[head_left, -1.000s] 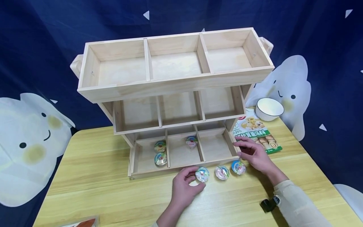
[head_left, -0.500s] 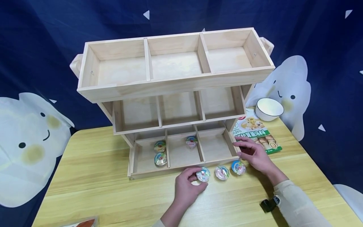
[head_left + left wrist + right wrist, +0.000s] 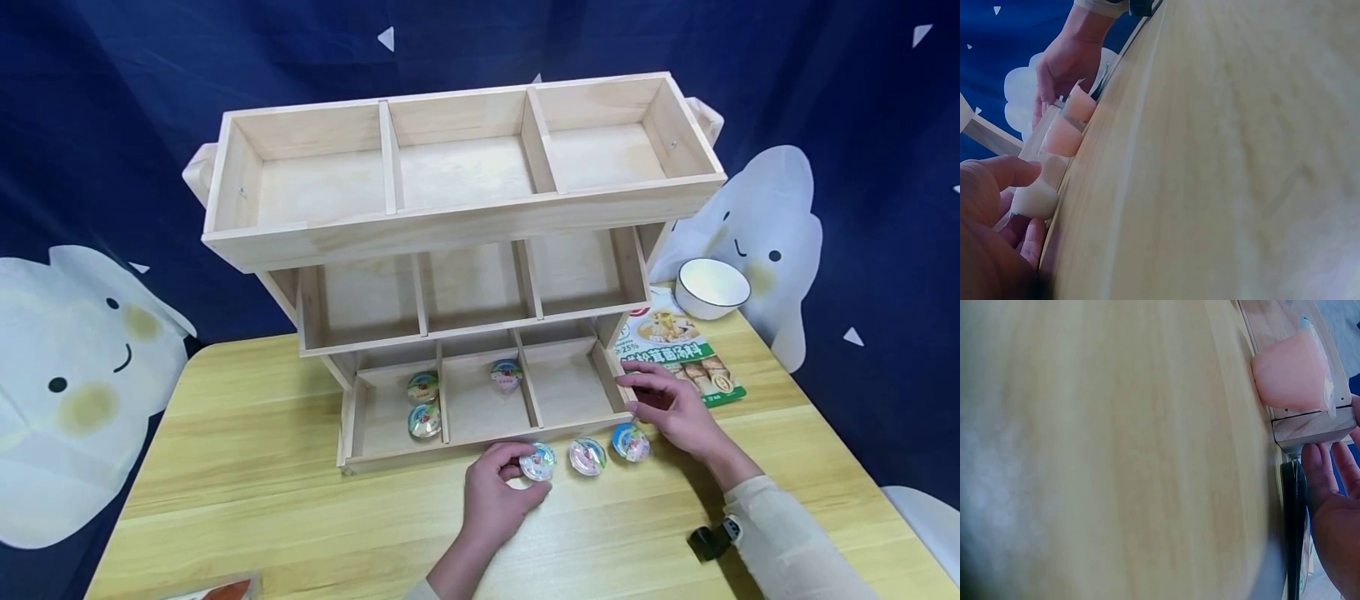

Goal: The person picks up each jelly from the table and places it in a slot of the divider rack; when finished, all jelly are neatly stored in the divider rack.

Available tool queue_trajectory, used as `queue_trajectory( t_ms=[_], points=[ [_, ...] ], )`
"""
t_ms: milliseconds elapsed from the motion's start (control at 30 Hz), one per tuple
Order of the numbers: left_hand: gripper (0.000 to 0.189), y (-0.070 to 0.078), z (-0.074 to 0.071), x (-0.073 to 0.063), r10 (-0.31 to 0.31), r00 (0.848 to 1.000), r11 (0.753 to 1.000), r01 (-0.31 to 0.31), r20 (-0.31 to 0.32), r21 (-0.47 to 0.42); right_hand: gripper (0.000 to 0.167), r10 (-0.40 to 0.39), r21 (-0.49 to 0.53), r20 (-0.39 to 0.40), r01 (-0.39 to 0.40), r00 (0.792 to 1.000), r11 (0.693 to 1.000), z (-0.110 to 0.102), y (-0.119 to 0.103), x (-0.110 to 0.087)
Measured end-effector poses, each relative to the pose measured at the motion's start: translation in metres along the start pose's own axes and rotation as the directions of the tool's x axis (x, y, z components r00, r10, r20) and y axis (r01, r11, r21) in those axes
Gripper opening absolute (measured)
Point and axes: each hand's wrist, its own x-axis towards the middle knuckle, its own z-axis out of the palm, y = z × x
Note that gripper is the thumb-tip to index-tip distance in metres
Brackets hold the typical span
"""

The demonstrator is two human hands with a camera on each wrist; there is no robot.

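Before a dark blue curtain (image 3: pixel 465 37), watching from my remote post, I look over a wood-grained surface (image 3: pixel 247 500) carrying a wooden rack (image 3: pixel 465 225) of three stepped tiers, each split in three. I judge the work about halfway: as many small sealed cups lie inside the bottom tier (image 3: pixel 480 443) as stand in front of it. The tiers above overhang the back of that one, so I reckon any reach in has to come low, from the front. Beside the rack's right end lies a green-and-white packet (image 3: pixel 678 354), with a white bowl (image 3: pixel 712 292) near its far end; neither seems to me to block the front. At the bottom tier's right front corner the right hand (image 3: pixel 678 417) touches the wood, fingers extended, which could crowd the right-hand compartment (image 3: pixel 566 379). The left hand (image 3: pixel 495 493) pinches the leftmost cup (image 3: pixel 537 462) of the outside row between thumb and fingers. To its right, the second cup (image 3: pixel 587 457) and the blue-lidded cup (image 3: pixel 630 442) are ungripped. Inside, the left compartment (image 3: pixel 386 417) holds an orange-tinted cup (image 3: pixel 423 387) and a pale cup (image 3: pixel 424 420), close together; the middle compartment (image 3: pixel 483 417) holds a tilted cup (image 3: pixel 507 375).
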Motion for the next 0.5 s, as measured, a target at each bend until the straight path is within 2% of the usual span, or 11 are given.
queue_trajectory(
  t_ms=[267,500],
  points=[
    [0.044,0.003,0.001,-0.003,-0.034,0.999,0.999,0.034,-0.002,-0.039,0.035,-0.003,-0.001,-0.003,0.003,1.000,1.000,0.000,0.000,-0.001],
    [0.043,0.012,-0.003,-0.006,-0.076,0.997,0.992,0.079,0.034,-0.098,0.035,-0.011,0.005,-0.007,0.011,1.000,1.000,0.000,0.001,0.000]
  ],
)
